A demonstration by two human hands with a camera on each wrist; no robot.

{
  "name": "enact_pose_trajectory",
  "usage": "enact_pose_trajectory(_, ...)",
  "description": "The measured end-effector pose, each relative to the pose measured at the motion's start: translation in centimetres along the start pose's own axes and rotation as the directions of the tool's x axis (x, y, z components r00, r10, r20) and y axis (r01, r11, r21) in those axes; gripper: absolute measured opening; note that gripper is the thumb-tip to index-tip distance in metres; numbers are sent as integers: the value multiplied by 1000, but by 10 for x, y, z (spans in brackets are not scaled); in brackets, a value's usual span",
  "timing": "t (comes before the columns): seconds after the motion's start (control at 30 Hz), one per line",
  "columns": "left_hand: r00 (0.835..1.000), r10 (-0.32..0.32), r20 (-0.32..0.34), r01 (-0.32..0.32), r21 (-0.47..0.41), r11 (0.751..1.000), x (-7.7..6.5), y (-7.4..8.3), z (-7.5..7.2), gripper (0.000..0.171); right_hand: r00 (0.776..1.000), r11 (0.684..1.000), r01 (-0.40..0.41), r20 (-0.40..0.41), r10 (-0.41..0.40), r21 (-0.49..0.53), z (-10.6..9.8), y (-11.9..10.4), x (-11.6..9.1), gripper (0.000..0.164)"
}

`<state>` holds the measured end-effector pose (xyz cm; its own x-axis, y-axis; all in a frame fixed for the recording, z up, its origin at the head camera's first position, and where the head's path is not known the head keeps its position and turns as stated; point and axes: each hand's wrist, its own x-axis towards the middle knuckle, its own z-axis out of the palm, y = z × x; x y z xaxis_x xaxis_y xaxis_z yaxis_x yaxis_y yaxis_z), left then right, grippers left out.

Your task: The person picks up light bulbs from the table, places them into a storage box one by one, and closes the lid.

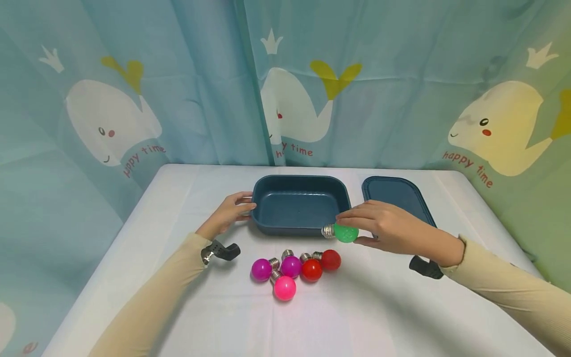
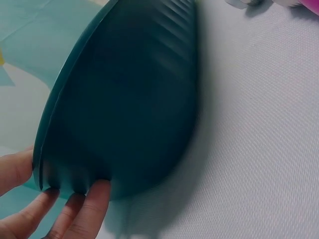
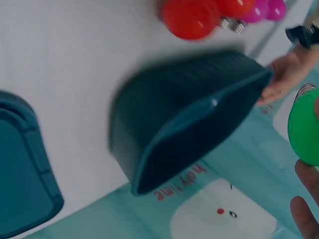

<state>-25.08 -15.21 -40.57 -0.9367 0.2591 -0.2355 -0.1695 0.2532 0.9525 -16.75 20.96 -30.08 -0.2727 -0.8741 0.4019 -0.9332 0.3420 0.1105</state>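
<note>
In the head view my right hand (image 1: pixel 385 225) holds a green light bulb (image 1: pixel 346 233) between fingers and thumb, its silver screw base pointing left. The bulb is at the front right corner of a dark blue box (image 1: pixel 299 231). The right wrist view shows the green bulb (image 3: pixel 303 127) with fingertips at its round end. My left hand (image 1: pixel 229 213) grips the box at its left end. From the left wrist, the thumb is at the rim and the other fingers (image 2: pixel 94 209) press the outer wall of the box (image 2: pixel 124 114).
Several bulbs lie in front of the box: two purple ones, including this purple bulb (image 1: pixel 261 269), a pink bulb (image 1: pixel 285 288), and two red ones, including this red bulb (image 1: pixel 331 260). A dark blue lid (image 1: pixel 397 191) lies flat to the right. A printed curtain (image 1: pixel 205 89) hangs behind the white table (image 1: pixel 214 317).
</note>
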Motion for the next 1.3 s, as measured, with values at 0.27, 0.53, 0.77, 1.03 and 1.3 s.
enact_pose_trajectory(0.27, 1000, -10, -9, 10, 0, 1000, 1, 0, -1, 56, 976, 977, -197, 113, 187, 83, -1, 25, 29, 54)
enact_pose_trajectory(0.53, 999, -27, 20, 27, -20, 999, 1, 3, -5, 58, 951, 926, -294, 169, 258, 239, 22, 52, 62, 51)
enact_pose_trajectory(0.77, 997, -48, 57, 49, -16, 999, 0, 8, -7, 63, 945, 892, -320, 177, 276, 319, 53, 72, 86, 47)
enact_pose_trajectory(1.03, 997, -32, 74, 33, -14, 999, -4, 11, -6, 64, 934, 846, -351, 208, 289, 402, 92, 88, 106, 46)
enact_pose_trajectory(1.3, 997, -26, 67, 26, -10, 1000, -5, 8, -6, 63, 913, 817, -399, 265, 310, 416, 120, 97, 117, 45)
